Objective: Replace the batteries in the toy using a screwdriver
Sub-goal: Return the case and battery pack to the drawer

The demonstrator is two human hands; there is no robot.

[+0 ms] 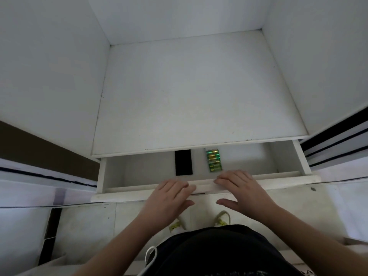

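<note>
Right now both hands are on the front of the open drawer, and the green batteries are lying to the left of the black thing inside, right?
Not quite. The head view shows the batteries lying to the right of the black thing. The rest holds: the left hand and right hand are on the front of the open drawer.

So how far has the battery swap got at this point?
Early. Done: the drawer is partly open, showing the battery pack beside a black object. In hand: left hand and right hand rest on its front edge. Left: everything else; no toy or screwdriver visible.
</note>
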